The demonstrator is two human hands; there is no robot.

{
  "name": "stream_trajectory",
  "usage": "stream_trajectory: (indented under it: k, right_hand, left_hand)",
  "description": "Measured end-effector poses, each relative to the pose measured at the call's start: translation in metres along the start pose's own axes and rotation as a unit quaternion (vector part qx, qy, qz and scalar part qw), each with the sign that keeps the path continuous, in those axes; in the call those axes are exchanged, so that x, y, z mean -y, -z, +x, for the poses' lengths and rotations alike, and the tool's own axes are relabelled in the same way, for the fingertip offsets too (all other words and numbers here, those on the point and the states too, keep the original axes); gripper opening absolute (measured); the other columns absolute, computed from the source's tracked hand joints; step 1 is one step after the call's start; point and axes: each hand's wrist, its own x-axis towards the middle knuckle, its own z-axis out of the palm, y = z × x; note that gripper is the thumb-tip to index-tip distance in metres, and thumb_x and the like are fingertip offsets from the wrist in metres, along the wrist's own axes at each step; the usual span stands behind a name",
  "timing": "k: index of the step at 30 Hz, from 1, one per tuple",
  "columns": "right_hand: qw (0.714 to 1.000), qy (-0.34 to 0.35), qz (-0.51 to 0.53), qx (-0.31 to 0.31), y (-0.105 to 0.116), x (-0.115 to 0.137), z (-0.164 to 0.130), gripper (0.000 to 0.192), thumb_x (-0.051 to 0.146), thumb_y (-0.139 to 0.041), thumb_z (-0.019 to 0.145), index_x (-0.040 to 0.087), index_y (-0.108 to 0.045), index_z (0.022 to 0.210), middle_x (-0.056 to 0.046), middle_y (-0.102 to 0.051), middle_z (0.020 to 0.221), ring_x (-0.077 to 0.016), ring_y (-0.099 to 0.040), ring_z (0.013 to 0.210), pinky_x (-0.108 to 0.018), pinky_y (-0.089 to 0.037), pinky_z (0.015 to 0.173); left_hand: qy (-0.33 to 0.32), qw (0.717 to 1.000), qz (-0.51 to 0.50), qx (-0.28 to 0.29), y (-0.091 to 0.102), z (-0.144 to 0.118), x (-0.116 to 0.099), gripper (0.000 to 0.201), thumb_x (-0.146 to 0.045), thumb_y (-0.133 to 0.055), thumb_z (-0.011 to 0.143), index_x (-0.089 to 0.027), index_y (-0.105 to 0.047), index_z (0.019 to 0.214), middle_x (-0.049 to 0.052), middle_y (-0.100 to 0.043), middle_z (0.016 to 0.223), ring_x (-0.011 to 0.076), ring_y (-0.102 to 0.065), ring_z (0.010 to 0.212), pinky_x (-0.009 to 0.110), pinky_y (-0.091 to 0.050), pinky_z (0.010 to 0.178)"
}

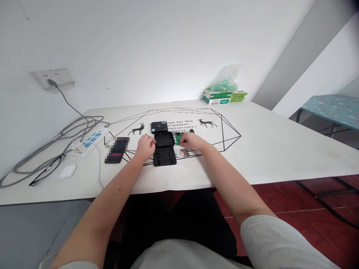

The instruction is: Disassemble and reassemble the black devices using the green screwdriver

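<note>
My left hand (146,146) has its fingers curled at the left edge of a black plastic case half (164,139), which lies open side up. My right hand (193,141) is closed, with its fingertips pinching at a green circuit board (177,139) just right of that case half. The palm side of both hands is hidden. Nearest me lies a ribbed black cover (165,156), and beyond the case half is a closed black box (159,127) with small labels. A silver metal plate (182,153) rests below my right hand.
Left of my hands lie a blurred-out dark item (117,150), a power strip (90,142) with coiled grey cable, glasses (47,171) and a white earbud case (68,171). Green and white boxes (218,96) with a plastic bag (226,79) stand by the wall.
</note>
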Motion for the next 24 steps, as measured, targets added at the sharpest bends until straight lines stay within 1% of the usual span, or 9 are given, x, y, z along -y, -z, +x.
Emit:
stream_trajectory:
  k: [5,9,12,14,16,18,20,21,24]
  right_hand:
    - [1.0,0.005,0.01,0.002,0.0,-0.005,0.0,0.015,0.012,-0.075,0.079,0.022,-0.072,0.067,-0.004,-0.078,0.088,-0.0203,-0.067,0.081,-0.031,-0.051,0.076]
    - [0.999,0.025,0.028,-0.028,0.002,-0.008,-0.001,0.017,0.008,-0.069,0.08,0.022,-0.069,0.07,-0.006,-0.077,0.088,-0.0235,-0.068,0.089,-0.034,-0.053,0.087]
    - [0.994,0.016,0.049,-0.099,0.004,-0.012,0.0,0.01,0.018,-0.06,0.093,0.022,-0.068,0.089,-0.011,-0.078,0.107,-0.0305,-0.068,0.11,-0.047,-0.053,0.105]
    - [0.987,0.004,0.067,-0.145,0.004,-0.015,0.0,0.014,0.025,-0.05,0.101,0.023,-0.063,0.1,-0.015,-0.076,0.126,-0.033,-0.066,0.125,-0.054,-0.051,0.113]
    - [0.977,0.006,0.116,-0.181,0.002,-0.014,0.0,0.016,0.032,-0.044,0.106,0.025,-0.057,0.104,-0.017,-0.073,0.139,-0.0328,-0.066,0.133,-0.057,-0.05,0.117]
    - [0.96,0.027,0.188,-0.208,-0.003,-0.007,0.001,0.016,0.04,-0.043,0.109,0.027,-0.051,0.104,-0.018,-0.072,0.146,-0.0327,-0.066,0.138,-0.058,-0.05,0.119]
    - [0.946,0.056,0.235,-0.217,-0.009,0.004,0.002,0.017,0.043,-0.044,0.11,0.028,-0.048,0.104,-0.019,-0.07,0.152,-0.0331,-0.065,0.144,-0.059,-0.049,0.12]
    - [0.946,0.066,0.237,-0.211,-0.013,0.011,0.002,0.015,0.042,-0.044,0.11,0.028,-0.047,0.104,-0.02,-0.069,0.155,-0.0327,-0.064,0.146,-0.059,-0.048,0.12]
    - [0.964,0.084,0.195,-0.161,-0.023,0.032,0.006,0.007,0.031,-0.042,0.109,0.028,-0.046,0.105,-0.021,-0.07,0.153,-0.0327,-0.065,0.147,-0.056,-0.052,0.116]
  left_hand:
    - [0.013,1.0,0.008,0.019,0.007,0.002,0.008,0.026,-0.009,-0.054,0.092,-0.025,-0.074,0.088,0.01,-0.077,0.104,0.0341,-0.065,0.122,0.053,-0.053,0.106]
    - [-0.002,0.999,0.008,0.052,0.016,0.002,0.013,0.023,-0.015,-0.057,0.094,-0.026,-0.077,0.096,0.009,-0.079,0.115,0.0343,-0.064,0.128,0.054,-0.05,0.11]
    - [-0.007,0.996,0.002,0.086,0.021,0.001,0.014,0.025,-0.024,-0.057,0.097,-0.027,-0.079,0.111,0.01,-0.078,0.126,0.0353,-0.062,0.134,0.056,-0.049,0.114]
    - [-0.011,0.994,-0.009,0.112,0.023,0.002,0.015,0.029,-0.028,-0.058,0.097,-0.028,-0.078,0.119,0.01,-0.077,0.133,0.0372,-0.058,0.141,0.059,-0.046,0.118]
    - [-0.013,0.991,-0.026,0.13,0.024,0.002,0.016,0.03,-0.032,-0.06,0.097,-0.028,-0.078,0.121,0.008,-0.077,0.136,0.0384,-0.054,0.148,0.061,-0.041,0.124]
    - [-0.012,0.99,-0.046,0.136,0.023,0.003,0.019,0.029,-0.036,-0.064,0.096,-0.029,-0.078,0.12,0.007,-0.078,0.135,0.0387,-0.051,0.152,0.062,-0.038,0.127]
    - [-0.006,0.988,-0.064,0.137,0.022,0.005,0.02,0.028,-0.041,-0.067,0.095,-0.029,-0.079,0.118,0.007,-0.079,0.133,0.0388,-0.051,0.153,0.061,-0.038,0.129]
    - [-0.003,0.988,-0.07,0.137,0.021,0.006,0.021,0.028,-0.042,-0.069,0.094,-0.029,-0.079,0.117,0.007,-0.08,0.132,0.0388,-0.051,0.153,0.061,-0.038,0.129]
    - [-0.001,0.988,-0.08,0.131,0.019,0.009,0.021,0.027,-0.046,-0.074,0.093,-0.028,-0.079,0.111,0.008,-0.08,0.131,0.0391,-0.053,0.152,0.06,-0.04,0.128]
